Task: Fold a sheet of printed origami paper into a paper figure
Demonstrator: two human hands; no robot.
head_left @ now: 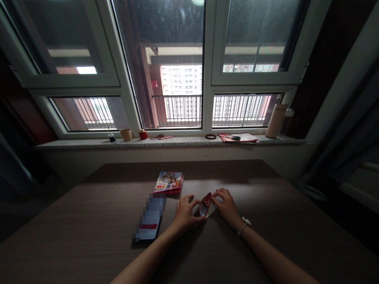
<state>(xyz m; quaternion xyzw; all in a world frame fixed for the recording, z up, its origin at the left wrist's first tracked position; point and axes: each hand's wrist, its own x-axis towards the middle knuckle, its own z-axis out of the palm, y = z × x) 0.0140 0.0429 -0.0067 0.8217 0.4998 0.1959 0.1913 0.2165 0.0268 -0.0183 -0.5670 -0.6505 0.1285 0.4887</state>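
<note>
A small folded piece of red and white printed paper (206,205) sits between my two hands on the dark wooden table (266,221). My left hand (185,212) has its fingers curled and pinches the paper's left side. My right hand (225,205) pinches its upper right edge with bent fingers; a light bracelet is on that wrist. Just beyond the hands lies a stack of colourful printed leaflets (169,182).
A dark phone-shaped object with a blurred face (150,220) lies left of my left hand. On the windowsill (177,142) stand a cup (126,134), a small red jar (143,134), red papers with scissors (237,137) and a tall beige bottle (276,120).
</note>
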